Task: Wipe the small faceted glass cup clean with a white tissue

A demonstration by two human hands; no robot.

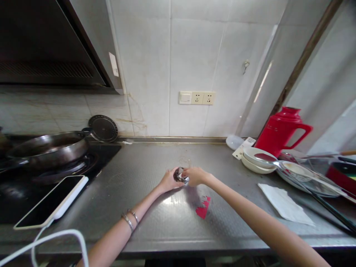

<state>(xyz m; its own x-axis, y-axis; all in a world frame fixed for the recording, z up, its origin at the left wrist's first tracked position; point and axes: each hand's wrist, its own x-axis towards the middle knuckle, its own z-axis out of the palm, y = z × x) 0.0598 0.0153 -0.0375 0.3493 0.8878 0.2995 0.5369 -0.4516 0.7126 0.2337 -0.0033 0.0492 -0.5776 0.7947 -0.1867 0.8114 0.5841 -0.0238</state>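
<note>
Right now, both hands meet at a small, round, shiny dark-and-silver piece [181,180] over the metal table [150,218], up and to the left of the red scrap [204,208]. The left hand [167,181] curves round the piece's left side, its grip narrow and closed on it. The right hand [196,175] has its fingers bent down at the far right part of the rim; whether they pinch it or merely touch, I cannot tell.

Judging by its look, the piece should be light and fairly stiff, though a thin wall might dent if squeezed hard. Its smooth, shiny surface could turn or slip under the fingertips, so the outer side, cupped low, seems the steadiest hold, with the rim suited only to a light touch. Well to the right of the red scrap lie a white tissue [285,205] and, further off, stacked bowls [257,167].
</note>
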